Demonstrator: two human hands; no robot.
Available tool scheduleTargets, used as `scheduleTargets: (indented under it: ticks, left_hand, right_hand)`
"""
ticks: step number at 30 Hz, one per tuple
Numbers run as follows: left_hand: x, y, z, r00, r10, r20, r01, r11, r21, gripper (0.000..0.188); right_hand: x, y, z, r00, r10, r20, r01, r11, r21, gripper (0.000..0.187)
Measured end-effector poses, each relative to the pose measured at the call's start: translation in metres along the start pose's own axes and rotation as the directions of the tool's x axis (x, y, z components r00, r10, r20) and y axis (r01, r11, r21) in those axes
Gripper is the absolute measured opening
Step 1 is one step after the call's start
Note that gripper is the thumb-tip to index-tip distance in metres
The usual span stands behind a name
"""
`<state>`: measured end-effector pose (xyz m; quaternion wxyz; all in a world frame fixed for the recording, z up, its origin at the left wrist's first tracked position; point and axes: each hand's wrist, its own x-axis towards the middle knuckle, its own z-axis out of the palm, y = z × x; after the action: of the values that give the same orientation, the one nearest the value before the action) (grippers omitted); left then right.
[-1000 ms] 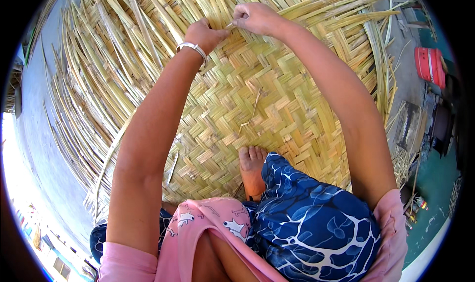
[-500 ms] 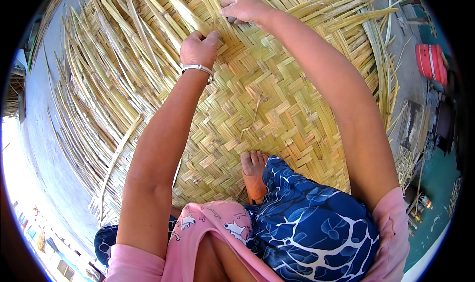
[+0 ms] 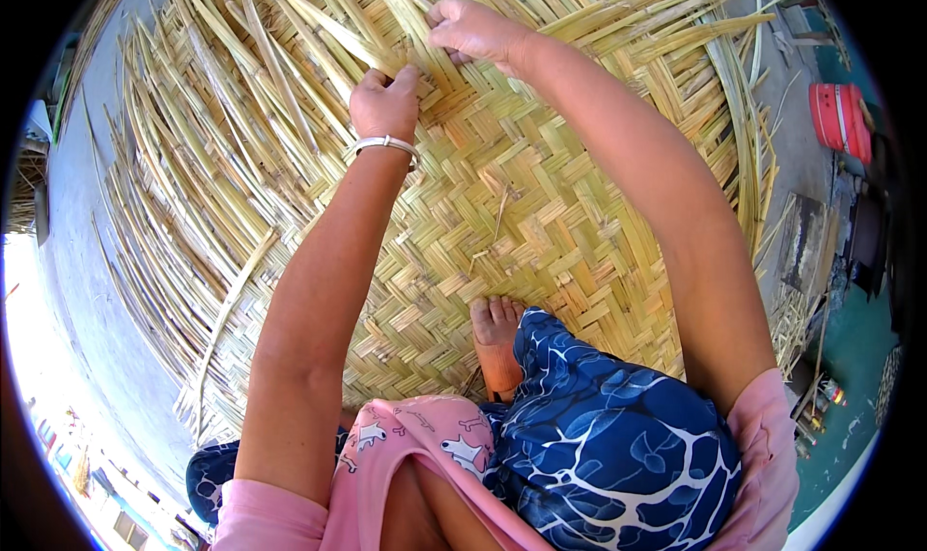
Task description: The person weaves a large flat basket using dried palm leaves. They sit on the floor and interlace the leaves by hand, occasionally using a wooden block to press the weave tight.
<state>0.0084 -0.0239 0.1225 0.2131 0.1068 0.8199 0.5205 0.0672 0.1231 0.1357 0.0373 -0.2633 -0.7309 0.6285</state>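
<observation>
A woven mat (image 3: 541, 213) of flat yellow-green split cane spreads beneath me, and my bare foot rests on it. At the edge of the weave, my left hand (image 3: 384, 102), with a bangle on its wrist, is closed, thumb against the curled fingers, on a cane strip (image 3: 352, 44) that runs off to the upper left. Just to its right and farther away, my right hand (image 3: 473, 31) bends over the loose strips, its fingers curled down. Its fingertips are partly hidden, so what they hold, if anything, cannot be made out.
Long unwoven strips (image 3: 208, 116) fan out over the left and far sides, and more strips (image 3: 695, 29) stick out at the right. A red container (image 3: 840, 121) stands at the far right, beyond the grey floor (image 3: 87, 223).
Both hands have shifted slightly nearer to me. The left hand's thumb and fingers still meet at the strip, and the mat lies as before.
</observation>
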Motion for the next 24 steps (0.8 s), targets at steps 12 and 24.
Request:
scheduleTargets:
  ticks: [12,24]
  left_hand:
    - [0.03,-0.002,-0.012,0.885,-0.015,0.465,-0.084,0.978,0.192,0.035]
    - [0.028,0.005,-0.013,0.874,-0.078,0.48,0.14,0.986,-0.095,0.037]
  right_hand:
    - [-0.007,0.021,-0.005,0.992,-0.067,0.111,0.062,0.997,0.047,0.03]
    - [-0.032,0.036,0.004,0.929,-0.359,-0.092,0.183,0.659,-0.729,0.019]
